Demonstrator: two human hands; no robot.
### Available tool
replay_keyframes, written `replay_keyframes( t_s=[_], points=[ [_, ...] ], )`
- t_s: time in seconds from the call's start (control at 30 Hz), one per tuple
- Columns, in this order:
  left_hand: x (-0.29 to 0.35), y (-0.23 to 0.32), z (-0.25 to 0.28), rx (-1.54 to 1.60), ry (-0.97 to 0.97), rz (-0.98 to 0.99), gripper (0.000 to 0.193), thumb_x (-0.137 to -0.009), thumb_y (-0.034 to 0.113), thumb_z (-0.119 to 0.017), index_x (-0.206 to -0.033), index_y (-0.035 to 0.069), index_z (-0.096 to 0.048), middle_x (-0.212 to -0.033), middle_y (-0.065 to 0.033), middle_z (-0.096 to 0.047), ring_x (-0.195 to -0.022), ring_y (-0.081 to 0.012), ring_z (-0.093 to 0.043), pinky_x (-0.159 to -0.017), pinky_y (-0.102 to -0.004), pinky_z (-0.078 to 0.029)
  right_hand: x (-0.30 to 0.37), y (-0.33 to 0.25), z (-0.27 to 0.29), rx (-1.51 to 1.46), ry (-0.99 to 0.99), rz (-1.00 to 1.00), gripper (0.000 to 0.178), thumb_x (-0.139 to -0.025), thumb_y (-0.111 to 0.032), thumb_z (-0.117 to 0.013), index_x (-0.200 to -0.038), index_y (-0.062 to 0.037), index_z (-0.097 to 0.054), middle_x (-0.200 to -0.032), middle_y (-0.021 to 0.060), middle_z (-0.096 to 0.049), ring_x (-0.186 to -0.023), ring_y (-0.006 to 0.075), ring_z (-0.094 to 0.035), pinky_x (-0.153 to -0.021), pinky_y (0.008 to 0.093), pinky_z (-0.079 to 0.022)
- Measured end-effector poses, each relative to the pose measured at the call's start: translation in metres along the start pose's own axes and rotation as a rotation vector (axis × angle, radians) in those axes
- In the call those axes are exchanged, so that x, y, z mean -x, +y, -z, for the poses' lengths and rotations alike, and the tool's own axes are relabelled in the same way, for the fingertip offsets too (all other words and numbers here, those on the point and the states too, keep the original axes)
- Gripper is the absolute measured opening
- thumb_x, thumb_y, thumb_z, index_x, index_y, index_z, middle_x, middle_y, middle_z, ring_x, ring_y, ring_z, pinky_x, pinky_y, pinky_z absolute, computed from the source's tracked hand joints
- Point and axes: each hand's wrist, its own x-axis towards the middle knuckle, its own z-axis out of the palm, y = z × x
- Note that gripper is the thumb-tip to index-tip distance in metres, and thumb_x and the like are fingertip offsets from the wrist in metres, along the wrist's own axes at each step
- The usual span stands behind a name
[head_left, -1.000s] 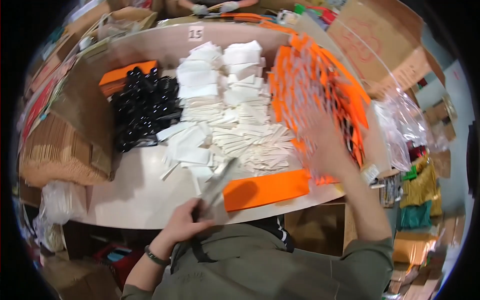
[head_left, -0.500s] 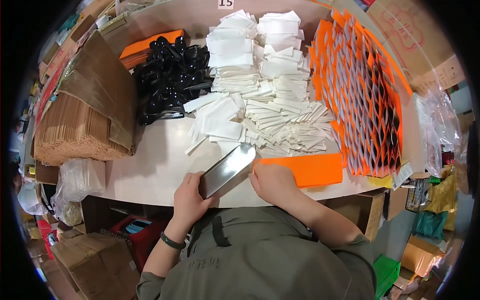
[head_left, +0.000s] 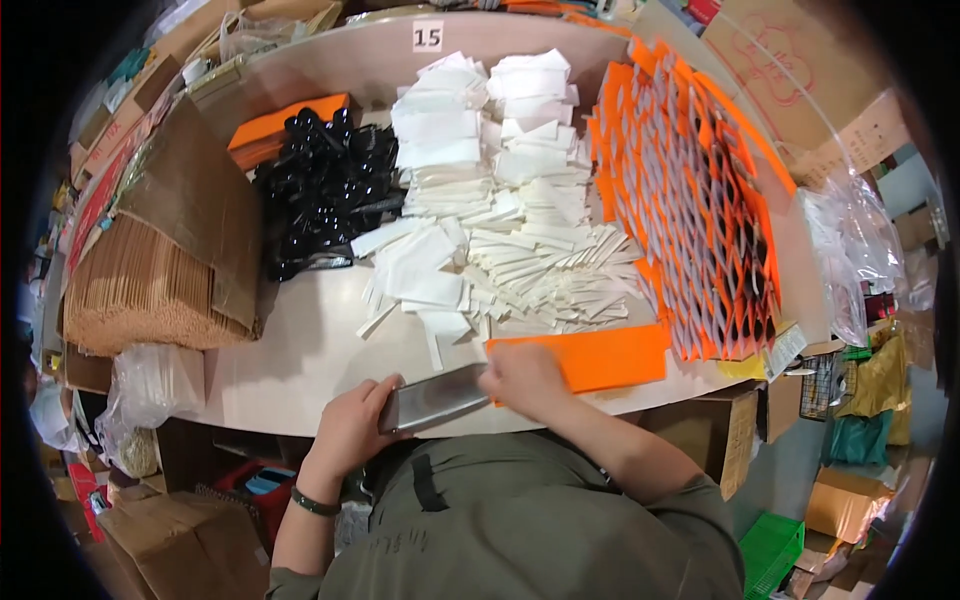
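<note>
My left hand [head_left: 355,420] is closed round the near end of a shiny metal trough [head_left: 435,398], which slants up to the right at the table's front edge. My right hand [head_left: 525,380] is curled at the far end of that trough, covering its tip, with its fingers slightly blurred. Whatever it pinches is hidden. Beneath and beside this hand lies a flat orange sleeve or stack of sleeves [head_left: 618,358]. Beyond both hands, white folded napkins and small white packets [head_left: 540,245] spread over the table.
Black plastic cutlery [head_left: 325,190] is heaped at the back left, by orange sleeves [head_left: 290,125]. An open carton of brown card pieces [head_left: 150,285] stands at the left. Fanned orange sleeves [head_left: 690,210] line the right side. A low board [head_left: 340,70] edges the table's back.
The trough has dropped nearer the table's front edge and lies flatter. My right hand has moved left and down onto its far end. The whole view has shifted slightly.
</note>
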Motion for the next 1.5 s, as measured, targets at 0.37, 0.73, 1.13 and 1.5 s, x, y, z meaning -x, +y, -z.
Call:
replay_keyframes(
  t_s=[0.37, 0.73, 1.13, 1.5],
  points=[
    [-0.026, -0.018, 0.002, 0.066, 0.188, -0.174, 0.065, -0.072, 0.024, -0.084, -0.129, 0.007, -0.058, -0.118, -0.0151, -0.062, -0.108, -0.0376, -0.058, -0.095, -0.0436, -0.048, -0.117, 0.044, 0.076, 0.078, 0.421, 0.15, 0.02, -0.079, -0.023, -0.067, -0.085, -0.0039, -0.066, -0.086, 0.0177, -0.062, -0.087, 0.0377, -0.06, -0.076, 0.0481, -0.049],
    [-0.058, -0.106, 0.048, -0.153, 0.605, 0.022, 0.029, -0.079, 0.008, -0.071, -0.108, 0.006, -0.066, -0.11, -0.0152, -0.066, -0.099, -0.036, -0.063, -0.085, -0.0415, -0.052, -0.08, 0.004, 0.068, 0.381, 0.423, 0.219, 0.015, -0.085, -0.018, -0.068, -0.08, -0.0044, -0.066, -0.083, 0.0132, -0.061, -0.086, 0.0333, -0.061, -0.075, 0.0442, -0.05],
    [-0.101, -0.118, 0.046, -0.132, 0.429, 0.128, 0.009, -0.082, 0.013, -0.07, -0.09, 0.009, -0.067, -0.089, -0.0081, -0.063, -0.088, -0.0313, -0.063, -0.073, -0.0423, -0.051, -0.069, 0.015, 0.07, 0.674, 0.514, 0.293, 0.006, -0.08, -0.008, -0.06, -0.077, -0.0041, -0.063, -0.078, 0.0144, -0.061, -0.079, 0.0317, -0.062, -0.067, 0.0421, -0.052],
    [-0.057, -0.114, 0.029, 0.029, 0.708, 0.211, 0.013, -0.089, 0.009, -0.064, -0.101, 0.004, -0.065, -0.094, -0.0149, -0.067, -0.084, -0.0344, -0.064, -0.072, -0.0391, -0.05, -0.115, -0.018, 0.009, 0.454, 0.428, 0.576, 0.009, -0.078, -0.013, -0.064, -0.076, -0.0055, -0.06, -0.08, 0.0106, -0.062, -0.079, 0.0309, -0.063, -0.066, 0.0424, -0.053]
  ],
)
